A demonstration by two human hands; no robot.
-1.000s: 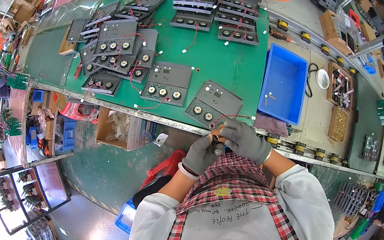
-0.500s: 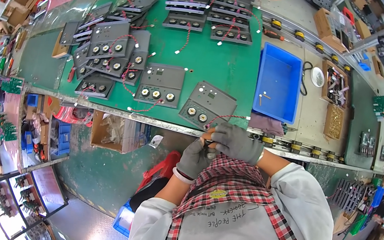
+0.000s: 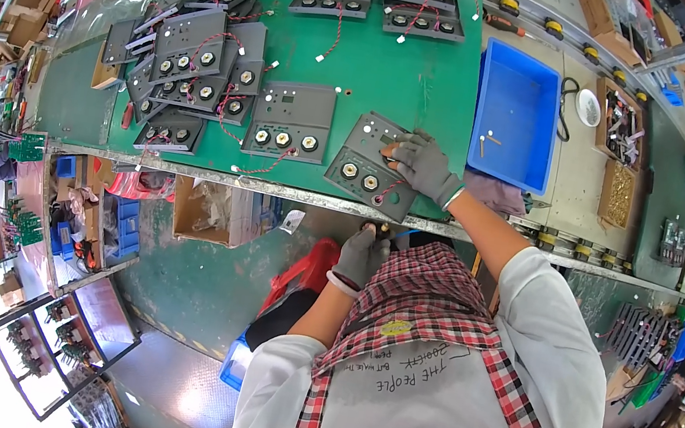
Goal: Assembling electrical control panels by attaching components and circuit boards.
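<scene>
A grey metal panel (image 3: 369, 152) lies tilted at the bench's front edge. It carries two round black-and-white fittings, a twisted red wire and an open round hole at its lower right. My gloved right hand (image 3: 424, 171) is on the panel's upper right, its bent fingers and thumb gripping that edge. Below the bench edge, in front of the apron, my gloved left hand (image 3: 363, 257) is closed with fingertips pinched on a small dark round part (image 3: 382, 230); its exact kind is hard to make out. A thin blue strand shows beside it.
Another grey panel (image 3: 290, 118) with three fittings lies to the left. Beyond it is a heap of stacked panels (image 3: 191, 41), with more stacks (image 3: 330, 0) at the back. On the right stand a blue tray (image 3: 518, 107) and a box of small brass-coloured parts (image 3: 617, 193).
My right hand has left the left hand and moved up onto the panel. My left hand stays low with the small part. The view has shifted slightly.
</scene>
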